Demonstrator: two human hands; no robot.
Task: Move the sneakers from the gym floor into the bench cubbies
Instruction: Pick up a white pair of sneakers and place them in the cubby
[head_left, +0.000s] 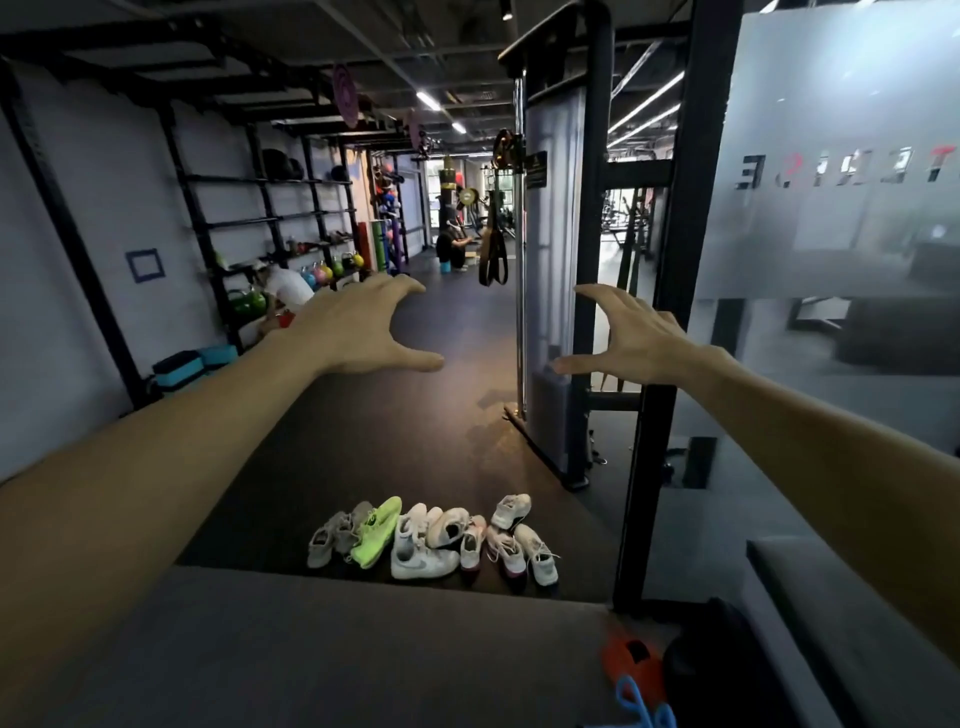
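The sneakers (434, 540) are all lying heaped on the dark floor (405, 441) just past the bench (322, 649), so I judge nothing is stowed yet. I am holding my left hand (363, 332) and right hand (631, 338) out, spread, empty. The cubbies are not showing.

Mostly white sneakers (434, 538) piled on the black gym floor (395, 431), one neon green shoe (375, 531), a grey pair (332, 535) beside it, a couple with pink soles (501, 556). Desk (337, 649) is plain grey.
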